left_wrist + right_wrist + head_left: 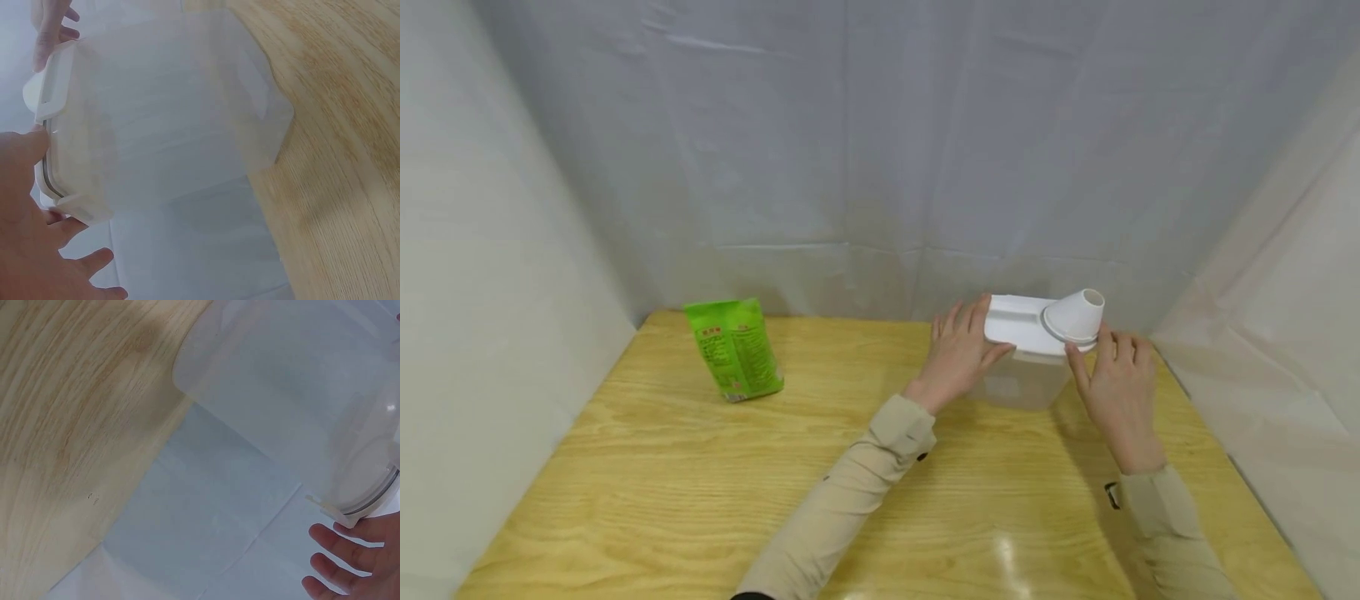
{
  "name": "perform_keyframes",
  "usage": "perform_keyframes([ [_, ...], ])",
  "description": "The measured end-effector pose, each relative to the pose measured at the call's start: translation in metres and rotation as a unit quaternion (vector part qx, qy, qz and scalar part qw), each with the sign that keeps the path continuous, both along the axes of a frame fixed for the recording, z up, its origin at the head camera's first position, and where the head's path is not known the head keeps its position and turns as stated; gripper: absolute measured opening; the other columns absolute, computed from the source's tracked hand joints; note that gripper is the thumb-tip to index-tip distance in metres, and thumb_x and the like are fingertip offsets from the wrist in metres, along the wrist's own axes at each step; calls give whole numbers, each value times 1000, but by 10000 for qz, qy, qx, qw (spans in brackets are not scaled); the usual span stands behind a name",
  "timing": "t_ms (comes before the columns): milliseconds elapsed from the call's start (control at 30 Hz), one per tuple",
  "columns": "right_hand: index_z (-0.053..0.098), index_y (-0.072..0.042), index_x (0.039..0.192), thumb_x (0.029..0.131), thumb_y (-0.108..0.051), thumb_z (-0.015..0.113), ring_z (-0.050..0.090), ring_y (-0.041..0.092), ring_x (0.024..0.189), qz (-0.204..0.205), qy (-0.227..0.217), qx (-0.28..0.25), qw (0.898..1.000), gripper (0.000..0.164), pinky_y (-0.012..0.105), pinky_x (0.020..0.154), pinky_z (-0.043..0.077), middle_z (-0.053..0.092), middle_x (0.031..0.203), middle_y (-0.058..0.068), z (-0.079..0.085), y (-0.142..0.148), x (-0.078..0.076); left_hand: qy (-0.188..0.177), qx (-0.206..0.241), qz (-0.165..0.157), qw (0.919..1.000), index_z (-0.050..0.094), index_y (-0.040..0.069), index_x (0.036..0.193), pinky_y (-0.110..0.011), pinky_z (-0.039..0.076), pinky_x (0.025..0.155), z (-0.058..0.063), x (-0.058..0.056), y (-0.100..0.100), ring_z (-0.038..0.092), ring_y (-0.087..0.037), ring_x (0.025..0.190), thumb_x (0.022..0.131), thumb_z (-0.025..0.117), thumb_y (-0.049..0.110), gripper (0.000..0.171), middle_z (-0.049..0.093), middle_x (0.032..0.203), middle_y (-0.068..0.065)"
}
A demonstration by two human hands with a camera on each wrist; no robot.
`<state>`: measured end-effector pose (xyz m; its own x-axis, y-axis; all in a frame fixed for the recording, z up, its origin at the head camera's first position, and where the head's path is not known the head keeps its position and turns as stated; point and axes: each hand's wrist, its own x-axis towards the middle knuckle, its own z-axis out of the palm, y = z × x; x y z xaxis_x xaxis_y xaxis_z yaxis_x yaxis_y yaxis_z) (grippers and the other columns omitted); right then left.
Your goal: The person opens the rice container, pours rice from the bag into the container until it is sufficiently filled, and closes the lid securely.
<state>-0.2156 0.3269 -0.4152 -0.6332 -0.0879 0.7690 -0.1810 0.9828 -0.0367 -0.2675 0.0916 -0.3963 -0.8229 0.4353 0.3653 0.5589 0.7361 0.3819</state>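
Left hand (957, 354), grip wide, touches the lid (1024, 332) at 9 o'clock; right hand (1120, 385), likewise, at 4. Keep pressure even.

The left fingers (977, 318) hide part of the white lid (1021, 323). Print on the green packet (737, 354) is too small to read. The head view cuts off the table's (647, 492) near edge.

Translucent container (1022, 383), white lid (1024, 335) on
It stands upright at the back of the wooden table (662, 483), an open-tipped white cone (1072, 317) on the lid's right.
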Motion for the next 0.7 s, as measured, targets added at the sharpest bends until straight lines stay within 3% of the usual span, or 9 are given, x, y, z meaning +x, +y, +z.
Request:
perform_keyframes([
  [700,52,22,124,106,-60,26,54,56,98,238,0,-146,9996,88,63,89,44,58,107,40,-5,-12,4,111,-25,48,9999,23,8,160,-65,26,117,-1,9,-15,31,-40,148,100,53,53,82,39,160,-10],
])
